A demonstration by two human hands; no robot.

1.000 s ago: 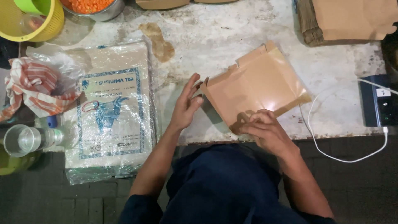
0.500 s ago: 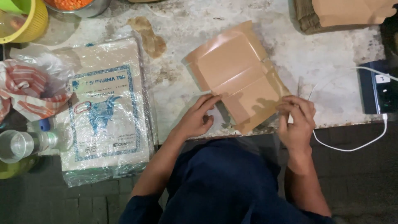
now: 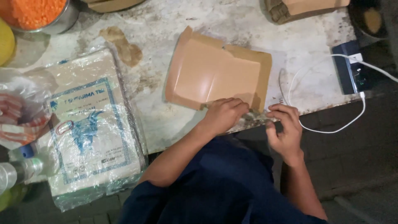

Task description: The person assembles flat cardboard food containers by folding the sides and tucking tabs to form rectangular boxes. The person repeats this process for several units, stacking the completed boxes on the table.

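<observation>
A folded sheet of brown paper (image 3: 215, 72) lies on the worn white table (image 3: 244, 25) in front of me. My left hand (image 3: 225, 114) presses down on the paper's near edge, fingers curled over it at the table's front edge. My right hand (image 3: 284, 128) hovers just to the right, off the table's edge, fingers loosely bent and pinching at the paper's near right corner; whether it grips anything I cannot tell.
A clear plastic pack of white sheets (image 3: 89, 128) lies at left beside a striped plastic bag (image 3: 18, 118). A metal bowl of orange grains (image 3: 39, 12) stands at the far left. A white cable (image 3: 327, 103) runs to a dark device (image 3: 352, 72) at right. More brown paper (image 3: 306, 8) is stacked behind.
The brown paper has been turned and flattened, lying squarer to me. My left hand moved right onto its near edge; my right hand stays by its near right corner at the table's edge.
</observation>
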